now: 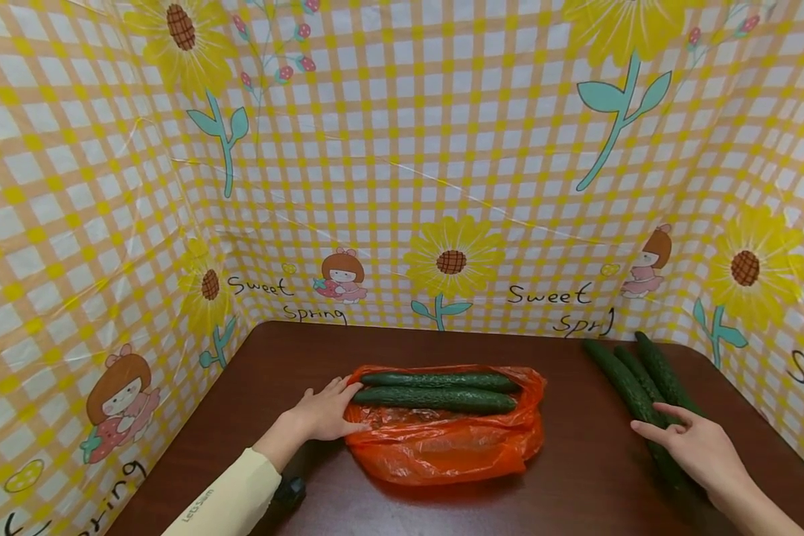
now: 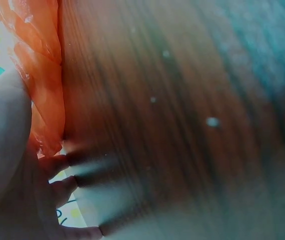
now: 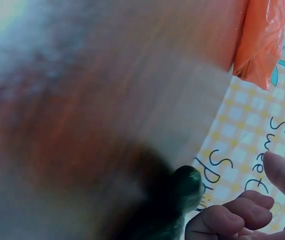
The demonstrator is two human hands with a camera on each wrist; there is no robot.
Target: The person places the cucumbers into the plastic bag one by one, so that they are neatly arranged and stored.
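An orange-red plastic bag [image 1: 442, 454] lies at mid-table, its open top showing two dark green cucumbers [image 1: 435, 400] side by side. At its left end rests my left hand [image 1: 324, 413], thumb and fingers spread against the edge. In the left wrist view, several fingertips [image 2: 68, 186] touch down beside the bag [image 2: 47, 85]. Three more cucumbers [image 1: 613, 372] lie together on the right. My right hand [image 1: 700, 450] hovers over or touches them, thumb and forefinger apart; contact is unclear. The right wrist view shows bent fingers [image 3: 232, 217] beside a blurred cucumber end [image 3: 187, 187].
The dark brown table [image 1: 576, 476] is bordered at the back and sides by a yellow checked sheet [image 1: 402, 171] with flower prints. A small black object [image 1: 293, 491] sits by the left sleeve [image 1: 241, 491], partly hidden.
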